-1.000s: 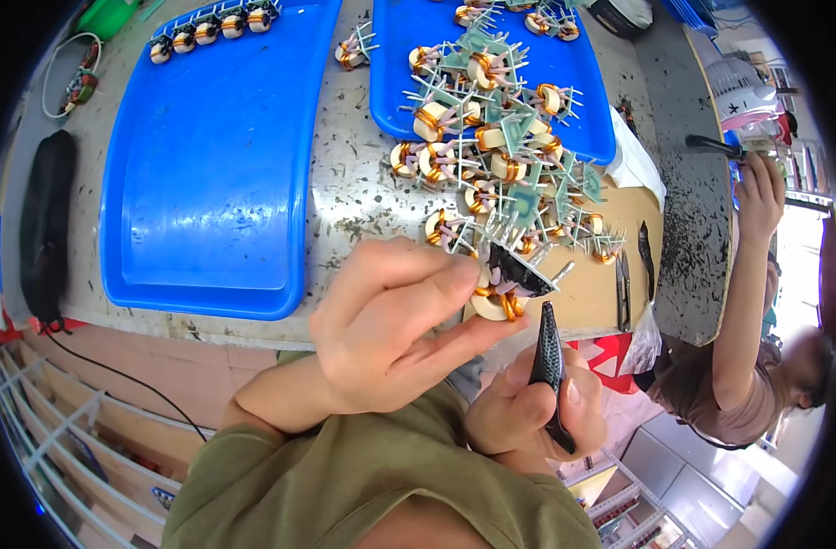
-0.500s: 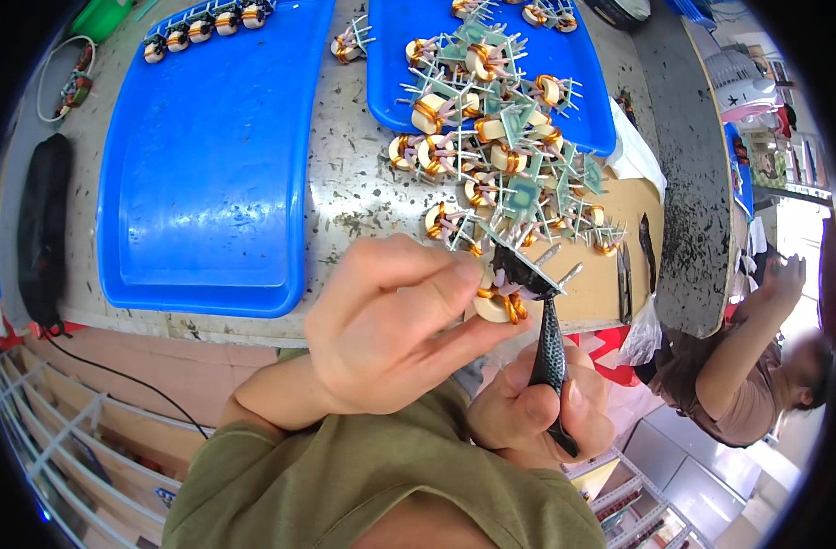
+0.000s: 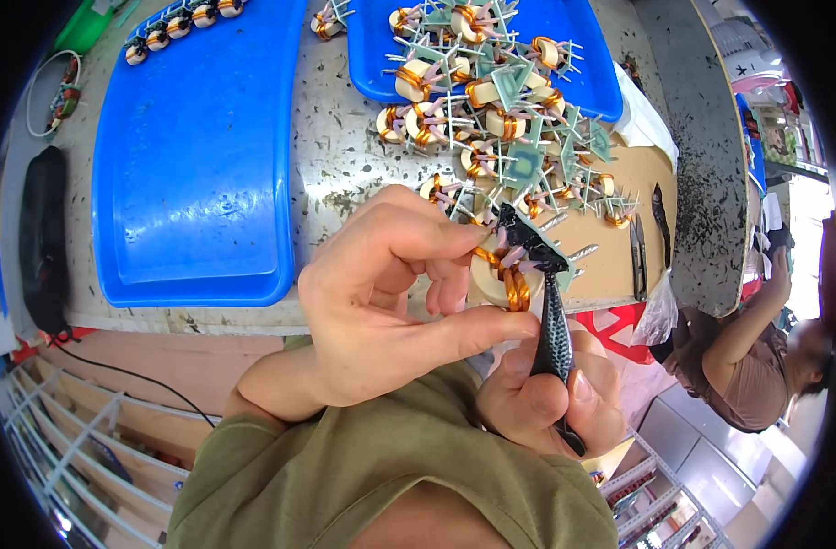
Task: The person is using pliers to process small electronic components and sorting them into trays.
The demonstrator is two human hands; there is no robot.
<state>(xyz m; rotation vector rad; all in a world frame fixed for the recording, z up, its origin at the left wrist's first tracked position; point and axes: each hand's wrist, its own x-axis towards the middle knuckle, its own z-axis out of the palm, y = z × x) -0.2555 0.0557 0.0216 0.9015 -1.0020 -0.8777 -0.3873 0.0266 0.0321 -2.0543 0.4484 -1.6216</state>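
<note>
My left hand [image 3: 367, 302] holds a ring-shaped coil [image 3: 502, 282] between thumb and forefinger. The coil is cream with copper-coloured windings and sits against a small green circuit board [image 3: 533, 240] with metal pins. Glossy black material covers the board's coil-side face. My right hand [image 3: 525, 407] grips a slim black tool [image 3: 553, 328] with a textured, tapered body. Its upper tip meets the lower edge of the black patch. Beyond my hands, a pile of similar coils on green boards [image 3: 520, 165] spills from a blue tray [image 3: 596, 78] onto brown cardboard [image 3: 651, 169].
At left is another blue tray [image 3: 194, 201] with a row of coils with black on them [image 3: 180, 26] at its far end. Tweezers [image 3: 638, 261] and a dark pointed tool [image 3: 661, 220] lie on the cardboard. A black pouch [image 3: 44, 238] is at far left; a person [image 3: 752, 366] sits right.
The held coil and board have turned, showing more of the black face. My left fingers have shifted their hold on the coil. The tool stays against the board. My view has shifted slightly.
</note>
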